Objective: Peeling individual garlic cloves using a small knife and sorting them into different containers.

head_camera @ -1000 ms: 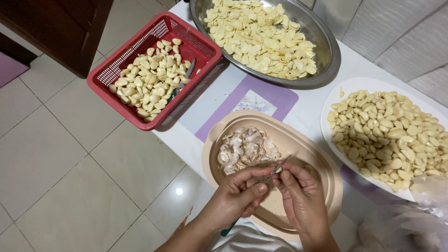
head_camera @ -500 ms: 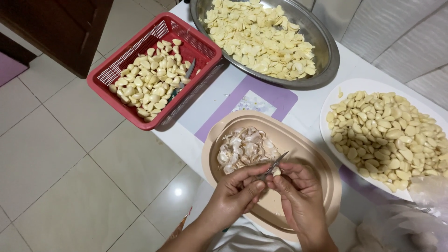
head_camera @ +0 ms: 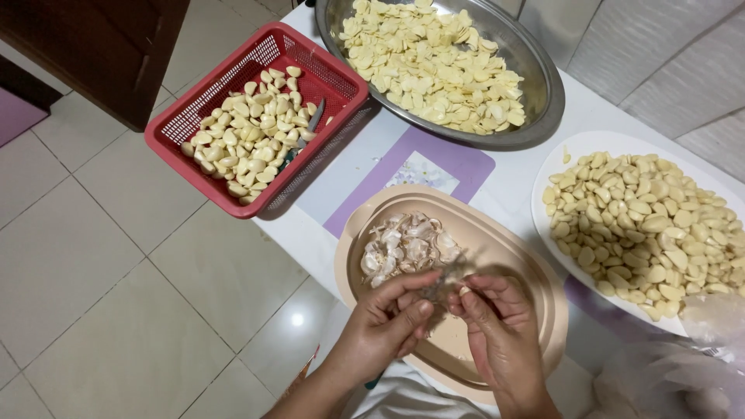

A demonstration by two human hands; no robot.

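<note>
Two hands meet over the near part of a beige oval tray (head_camera: 535, 310). The right hand (head_camera: 500, 334) pinches a small pale garlic clove (head_camera: 464, 292) between its fingertips; the left hand (head_camera: 388, 326) closes on a thin blade (head_camera: 444, 281), blurred, set against the clove. Working above the tray lets papery skins (head_camera: 403, 248) collect in a heap at its far left. On the white tabletop (head_camera: 590, 116), a white plate (head_camera: 559, 163) at right holds smooth whole cloves, a steel basin (head_camera: 543, 101) far off holds flat slices, and a red mesh basket (head_camera: 233, 198) at far left holds more cloves.
</note>
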